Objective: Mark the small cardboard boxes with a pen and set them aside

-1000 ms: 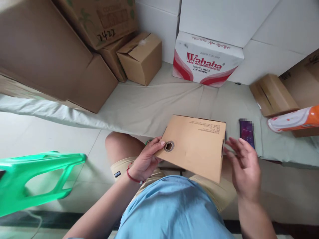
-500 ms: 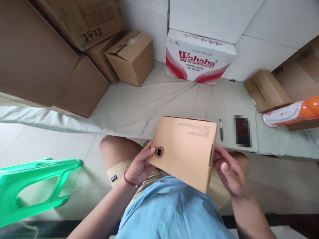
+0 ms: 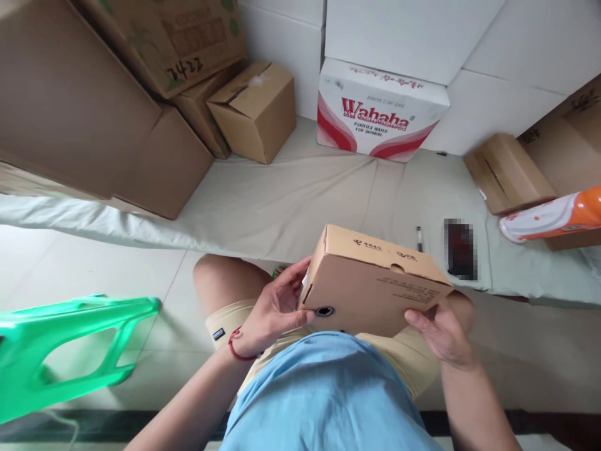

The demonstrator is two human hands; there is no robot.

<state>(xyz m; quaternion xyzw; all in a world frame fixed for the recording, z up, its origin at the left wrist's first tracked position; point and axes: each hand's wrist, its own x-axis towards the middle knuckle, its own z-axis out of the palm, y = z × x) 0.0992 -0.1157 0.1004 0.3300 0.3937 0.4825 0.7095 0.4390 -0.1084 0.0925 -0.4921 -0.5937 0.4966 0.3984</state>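
Note:
A flat brown cardboard box [image 3: 370, 288] is held above my lap, tilted so that its printed long edge faces up. Dark print shows on that edge and on the broad face, and a small round hole sits near the lower left corner. My left hand [image 3: 277, 307] grips the left end, thumb beside the hole and fingers behind. At the right end my right hand [image 3: 444, 329] holds the lower corner, its thumb on the broad face and its other fingers mostly hidden underneath.
On the cloth-covered surface [image 3: 263, 200] lie a pen [image 3: 419, 239] and a pixelated dark object [image 3: 461, 249]. Behind stands a Wahaha carton [image 3: 375, 119]. Cardboard boxes [image 3: 263, 119] are at left, another box [image 3: 509, 175] and an orange-white bottle [image 3: 549, 216] at right. A green stool [image 3: 107, 313] is lower left.
The box has been tilted and turned, bringing its printed long edge into view. My left hand moved right along with it, and my right thumb now rests on the broad face.

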